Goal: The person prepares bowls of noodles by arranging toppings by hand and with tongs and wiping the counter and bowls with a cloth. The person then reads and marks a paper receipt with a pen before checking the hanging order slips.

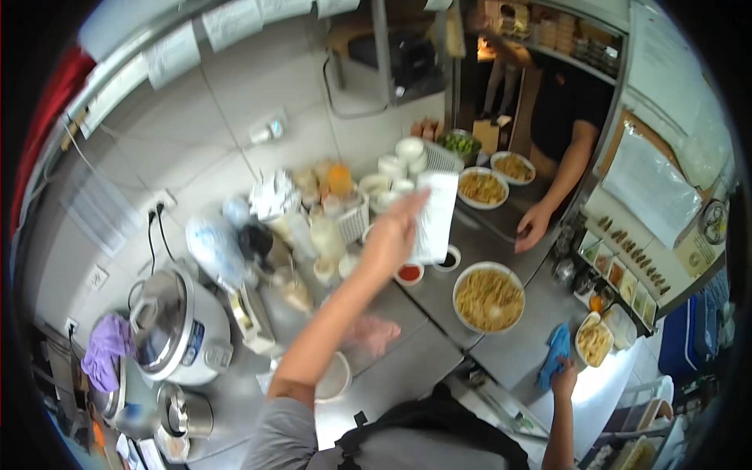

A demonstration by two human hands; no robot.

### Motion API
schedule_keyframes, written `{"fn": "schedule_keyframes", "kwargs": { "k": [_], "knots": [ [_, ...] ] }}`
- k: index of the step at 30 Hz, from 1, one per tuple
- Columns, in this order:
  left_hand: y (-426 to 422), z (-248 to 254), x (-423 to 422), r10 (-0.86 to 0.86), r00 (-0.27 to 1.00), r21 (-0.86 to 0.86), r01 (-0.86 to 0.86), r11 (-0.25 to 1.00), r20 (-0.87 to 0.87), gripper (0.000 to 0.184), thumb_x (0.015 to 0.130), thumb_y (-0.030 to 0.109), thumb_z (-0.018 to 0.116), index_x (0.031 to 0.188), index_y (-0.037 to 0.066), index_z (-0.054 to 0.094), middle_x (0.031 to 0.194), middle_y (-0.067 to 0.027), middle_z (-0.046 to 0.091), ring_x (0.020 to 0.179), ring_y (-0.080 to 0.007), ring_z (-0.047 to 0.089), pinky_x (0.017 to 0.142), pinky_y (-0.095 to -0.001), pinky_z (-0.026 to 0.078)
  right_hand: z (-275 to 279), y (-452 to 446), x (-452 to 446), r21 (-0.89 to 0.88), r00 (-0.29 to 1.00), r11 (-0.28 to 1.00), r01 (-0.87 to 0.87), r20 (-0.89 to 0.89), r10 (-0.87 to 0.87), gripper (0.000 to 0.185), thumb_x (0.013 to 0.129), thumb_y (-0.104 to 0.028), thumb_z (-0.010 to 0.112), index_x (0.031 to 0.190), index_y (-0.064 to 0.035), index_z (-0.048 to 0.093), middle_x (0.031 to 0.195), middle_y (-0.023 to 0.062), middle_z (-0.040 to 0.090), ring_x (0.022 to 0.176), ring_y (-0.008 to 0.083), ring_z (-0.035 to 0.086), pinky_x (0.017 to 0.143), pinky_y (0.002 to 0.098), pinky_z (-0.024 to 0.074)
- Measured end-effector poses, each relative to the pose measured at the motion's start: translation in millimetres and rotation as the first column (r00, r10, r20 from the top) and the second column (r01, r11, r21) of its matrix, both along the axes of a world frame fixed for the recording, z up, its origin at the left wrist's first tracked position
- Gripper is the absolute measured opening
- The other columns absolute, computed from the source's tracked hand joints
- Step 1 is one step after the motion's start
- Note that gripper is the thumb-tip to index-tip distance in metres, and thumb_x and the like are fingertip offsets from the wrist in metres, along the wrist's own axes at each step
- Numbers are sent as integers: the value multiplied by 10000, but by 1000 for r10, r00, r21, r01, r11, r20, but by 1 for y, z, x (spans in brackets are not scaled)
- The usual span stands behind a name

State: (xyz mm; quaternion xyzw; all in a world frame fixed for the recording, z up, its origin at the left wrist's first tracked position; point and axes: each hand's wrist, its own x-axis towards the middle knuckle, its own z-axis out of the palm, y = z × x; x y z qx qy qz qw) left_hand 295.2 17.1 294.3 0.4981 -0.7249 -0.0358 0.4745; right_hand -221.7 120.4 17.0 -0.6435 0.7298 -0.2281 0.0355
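My left hand is raised over the counter, its fingers closed on a white printed paper slip; hand and slip are slightly blurred. Below the slip are a small dish of red sauce and a small dish of dark sauce. A large white bowl of noodles stands to their right. At the right side of the counter, my right hand is closed on a crumpled blue cloth, beside an oblong dish of food.
Another person's hand rests at the pass opening near two food bowls. A rice cooker stands at left. Sauce bottles and stacked white bowls line the wall. A pink cloth lies beyond my left forearm.
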Motion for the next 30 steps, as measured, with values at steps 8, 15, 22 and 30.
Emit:
{"fn": "schedule_keyframes", "kwargs": {
  "k": [8,15,22,30],
  "knots": [
    [-189,249,20,412,883,-644,-181,743,227,429,722,-68,527,1114,60,647,942,-197,594,869,-380,592,779,-429,470,16,-14,12,-146,990,989,-12,139,33,374,614,-7,579,985,-54,601,922,188,551,871,392,550,789,445,467],
    [-291,317,46,447,865,-111,-433,894,228,400,712,36,584,1100,69,677,956,-206,676,895,-325,670,837,-354,515,-10,-25,-11,-34,960,998,-49,275,56,318,623,-65,616,940,-82,630,779,159,578,768,363,576,715,439,477],
    [-324,315,61,512,843,-449,-398,800,166,437,739,89,633,1176,71,641,781,-114,667,671,-236,677,634,-336,554,5,-32,-17,127,935,991,-47,354,-1,287,581,-84,670,868,-80,664,679,117,615,644,256,625,617,368,500],
    [-193,261,44,966,250,-837,-512,193,69,527,794,344,658,1235,73,558,1342,-151,442,1266,-320,400,1068,-462,280,13,-58,-24,325,975,938,-120,218,49,356,507,-258,839,775,-57,718,665,122,667,649,253,667,658,342,534]
  ]
}}
